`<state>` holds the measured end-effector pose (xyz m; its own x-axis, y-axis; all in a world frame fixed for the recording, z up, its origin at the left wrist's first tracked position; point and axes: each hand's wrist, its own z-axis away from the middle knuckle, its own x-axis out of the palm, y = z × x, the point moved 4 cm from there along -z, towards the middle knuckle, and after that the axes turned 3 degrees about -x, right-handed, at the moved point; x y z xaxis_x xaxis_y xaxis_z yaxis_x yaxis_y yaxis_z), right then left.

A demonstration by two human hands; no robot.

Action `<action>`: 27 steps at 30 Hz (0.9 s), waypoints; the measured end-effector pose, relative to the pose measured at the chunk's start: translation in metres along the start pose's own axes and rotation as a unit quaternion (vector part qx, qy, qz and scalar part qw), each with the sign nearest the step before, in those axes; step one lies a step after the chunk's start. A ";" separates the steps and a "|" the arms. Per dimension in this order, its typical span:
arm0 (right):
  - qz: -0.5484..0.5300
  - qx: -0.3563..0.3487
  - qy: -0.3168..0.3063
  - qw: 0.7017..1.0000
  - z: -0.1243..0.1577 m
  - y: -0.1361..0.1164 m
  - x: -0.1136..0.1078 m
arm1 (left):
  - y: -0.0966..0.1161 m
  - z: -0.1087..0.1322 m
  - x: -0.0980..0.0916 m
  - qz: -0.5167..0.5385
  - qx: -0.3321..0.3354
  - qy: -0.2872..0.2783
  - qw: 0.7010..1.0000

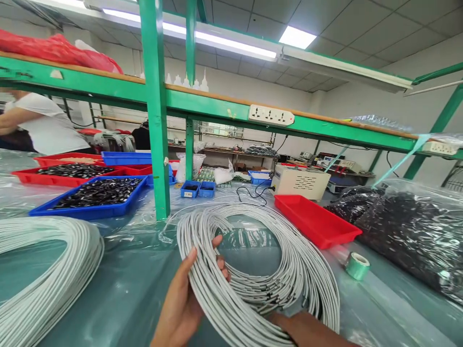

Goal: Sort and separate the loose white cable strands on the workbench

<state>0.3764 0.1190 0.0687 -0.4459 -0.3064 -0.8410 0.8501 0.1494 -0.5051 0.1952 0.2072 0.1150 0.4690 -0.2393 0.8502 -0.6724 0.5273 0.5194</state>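
Note:
A large coil of white cables (202, 241) is raised at its near left side above the bench. My left hand (188, 289) is wrapped round that side, thumb on top and fingertips showing inside the ring. At the near edge, my right hand (300, 327) grips the same coil, its fingers mostly hidden by the strands. Many dark cable ends (275, 289) show inside the near right part of the coil. Another coil of white cables (72, 255) lies on the bench to the left.
A red tray (314, 219), green tape roll (357, 266) and plastic-wrapped dark pile (408, 231) lie to the right. A blue tray (112, 211) of black parts stands left of a green post (156, 120). Behind is a beige box (302, 182); a person (50, 120) works at far left.

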 end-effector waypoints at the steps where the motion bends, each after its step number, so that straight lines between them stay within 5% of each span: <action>1: 0.012 -0.017 0.010 1.000 0.005 0.005 -0.003 | 0.006 -0.001 0.006 -0.015 0.006 -0.017 1.000; 6: 0.141 -0.040 0.032 0.989 0.022 0.028 0.000 | 0.043 -0.020 -0.005 0.015 0.097 0.058 0.993; 10: 0.239 -0.024 0.066 0.968 0.028 0.028 0.003 | 0.052 -0.023 -0.015 -0.051 0.069 0.067 0.994; 14: 0.283 -0.044 0.180 0.941 0.044 0.021 -0.018 | 0.062 0.002 0.014 -0.087 0.098 -0.016 0.991; 17: 0.351 -0.108 0.287 0.885 0.061 0.013 -0.036 | 0.074 0.028 0.042 -0.118 0.148 -0.064 0.980; 19: 0.386 -0.157 0.304 0.856 0.067 0.014 -0.036 | 0.077 0.040 0.049 -0.129 0.165 -0.059 0.976; 22: 0.401 -0.186 0.266 0.856 0.066 0.030 -0.022 | 0.069 0.049 0.029 -0.129 0.134 0.006 0.983; 27: 0.379 -0.096 0.198 0.899 0.062 0.072 -0.010 | 0.040 0.042 -0.044 -0.125 0.080 0.143 0.978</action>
<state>0.4588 0.0748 0.0526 0.1450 0.3045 -0.9414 0.9045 0.3449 0.2509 0.1232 0.2046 0.1021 0.7565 -0.0949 0.6470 -0.5856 0.3420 0.7349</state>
